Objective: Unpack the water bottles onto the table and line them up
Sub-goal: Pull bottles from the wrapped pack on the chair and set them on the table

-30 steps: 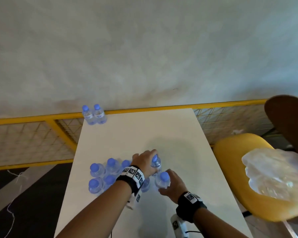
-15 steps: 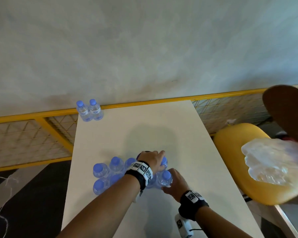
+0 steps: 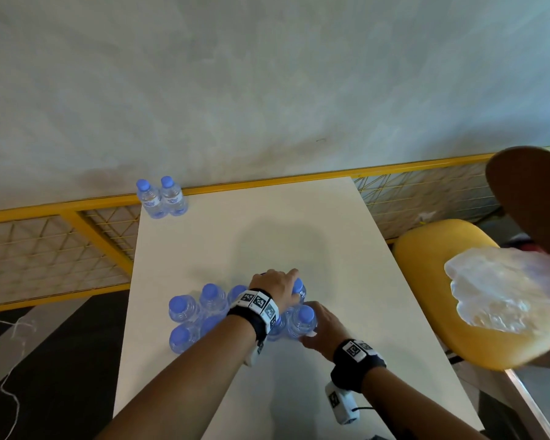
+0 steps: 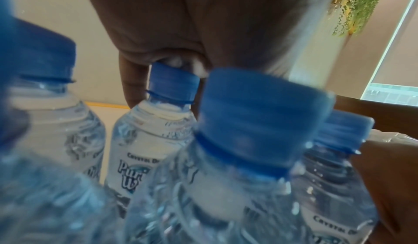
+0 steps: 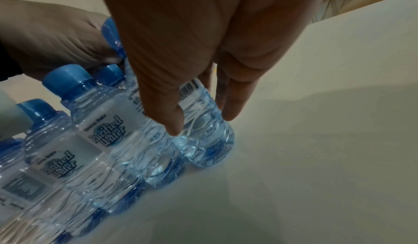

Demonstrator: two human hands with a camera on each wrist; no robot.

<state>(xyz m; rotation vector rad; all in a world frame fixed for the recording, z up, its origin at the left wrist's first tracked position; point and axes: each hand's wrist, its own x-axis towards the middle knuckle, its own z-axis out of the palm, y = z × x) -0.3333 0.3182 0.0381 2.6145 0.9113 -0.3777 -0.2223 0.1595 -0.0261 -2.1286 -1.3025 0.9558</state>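
Observation:
Several small clear water bottles with blue caps stand bunched as a cluster (image 3: 204,312) on the near left of the white table (image 3: 267,223). My left hand (image 3: 286,281) reaches over the cluster and pinches the cap of a bottle (image 4: 147,140) at its right end; the left hand (image 4: 174,64) has its fingers curled round that cap. My right hand (image 3: 311,328) grips the neighbouring bottle (image 3: 304,319) by its body. In the right wrist view my right hand (image 5: 201,121) has thumb and fingers either side of that bottle (image 5: 203,140). Two more bottles (image 3: 162,198) stand together at the far left corner.
A yellow chair (image 3: 426,265) stands close to the table's right edge, with crumpled clear plastic wrap (image 3: 502,293) on its seat. A brown chair back (image 3: 527,201) rises behind it. A yellow mesh railing (image 3: 77,223) runs along the far and left sides.
Both hands stay on the same two bottles at the cluster's right end and have barely moved. The head view has shifted a little.

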